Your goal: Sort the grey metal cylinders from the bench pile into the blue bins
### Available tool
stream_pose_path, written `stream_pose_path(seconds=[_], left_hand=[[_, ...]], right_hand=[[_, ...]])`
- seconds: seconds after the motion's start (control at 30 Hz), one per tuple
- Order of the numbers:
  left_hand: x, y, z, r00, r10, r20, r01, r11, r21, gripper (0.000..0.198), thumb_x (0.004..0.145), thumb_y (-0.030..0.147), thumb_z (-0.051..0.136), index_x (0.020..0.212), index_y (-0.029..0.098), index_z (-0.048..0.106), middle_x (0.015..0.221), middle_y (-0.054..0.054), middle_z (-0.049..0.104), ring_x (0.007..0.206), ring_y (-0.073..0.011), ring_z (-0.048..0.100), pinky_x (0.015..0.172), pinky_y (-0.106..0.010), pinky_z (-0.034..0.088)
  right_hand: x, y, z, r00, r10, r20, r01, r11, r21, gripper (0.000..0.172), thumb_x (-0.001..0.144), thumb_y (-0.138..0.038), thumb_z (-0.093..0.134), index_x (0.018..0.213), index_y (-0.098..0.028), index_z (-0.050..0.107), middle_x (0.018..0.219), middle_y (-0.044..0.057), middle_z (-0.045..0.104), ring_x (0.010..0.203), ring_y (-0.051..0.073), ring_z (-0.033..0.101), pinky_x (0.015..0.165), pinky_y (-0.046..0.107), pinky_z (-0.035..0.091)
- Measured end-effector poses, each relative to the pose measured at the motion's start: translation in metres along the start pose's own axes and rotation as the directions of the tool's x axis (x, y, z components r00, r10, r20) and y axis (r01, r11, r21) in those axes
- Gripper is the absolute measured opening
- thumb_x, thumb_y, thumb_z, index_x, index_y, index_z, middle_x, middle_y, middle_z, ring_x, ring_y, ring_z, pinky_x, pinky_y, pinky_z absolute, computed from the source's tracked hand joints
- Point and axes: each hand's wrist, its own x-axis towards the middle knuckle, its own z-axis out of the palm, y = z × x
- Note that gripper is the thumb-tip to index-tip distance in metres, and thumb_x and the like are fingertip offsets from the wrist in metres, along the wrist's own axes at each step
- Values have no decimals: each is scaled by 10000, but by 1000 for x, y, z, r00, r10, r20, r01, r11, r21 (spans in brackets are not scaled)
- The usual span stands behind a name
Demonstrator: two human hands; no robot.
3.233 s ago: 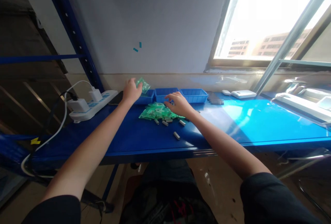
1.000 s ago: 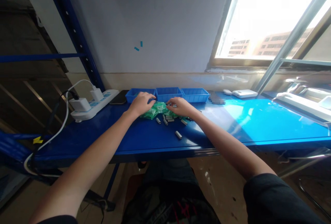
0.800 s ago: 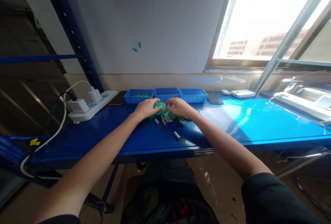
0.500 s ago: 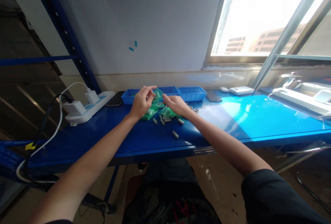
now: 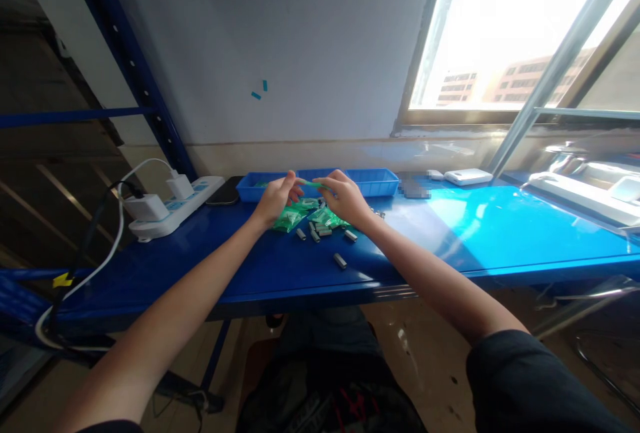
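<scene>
Between my hands a small green plastic bag (image 5: 314, 184) is stretched, seen nearly edge-on. My left hand (image 5: 278, 198) pinches its left end between thumb and fingers. At the other end my right hand (image 5: 345, 197) closes on it, fingers curled. Under the hands lie more green plastic bags (image 5: 289, 219), some with small parts inside that I cannot make out. In front of them are several loose metal cylinders (image 5: 324, 230), and a single metal cylinder (image 5: 340, 261) lies closer to the table's front edge.
Blue plastic bins (image 5: 373, 183) stand in a row against the wall. To the left are a dark phone (image 5: 224, 191) and a white power strip (image 5: 175, 209) with plugged chargers. A white device (image 5: 468, 177) lies at the back right of the blue table (image 5: 200, 273).
The green bag, held upright and showing its face before, is now flat and edge-on between my hands. My right hand has turned and its fingers are curled more.
</scene>
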Motion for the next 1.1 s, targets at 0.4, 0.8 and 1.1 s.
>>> stream_pose_path(seconds=[0.4,0.8,1.1], left_hand=[[16,-4,-15,979,-179,-99,157,968,-197,319,719,354,737,960,164,649,869,-48,679,731,-127,639,653,-248,538],[14,-28,-32,961,-51,-272,254,554,793,710,829,641,473,1394,212,494,1573,-148,230,1460,-410,97,1153,-580,171],[9,-19,-13,970,244,20,-174,631,756,525,903,436,377,1268,124,589,1219,-139,612,1201,-281,494,1089,-417,348]], right_hand=[[0,-10,5,997,-75,-3,75,997,1,338,904,-223,488,1193,-199,662,1251,116,535,1136,216,537,982,317,433],[7,2,25,870,156,468,-32,965,-261,525,843,-318,577,1342,-162,528,1276,123,614,1168,279,559,952,355,445],[13,10,20,927,254,274,-212,961,-176,292,875,-173,433,1019,-185,686,974,63,730,920,202,664,815,281,479]])
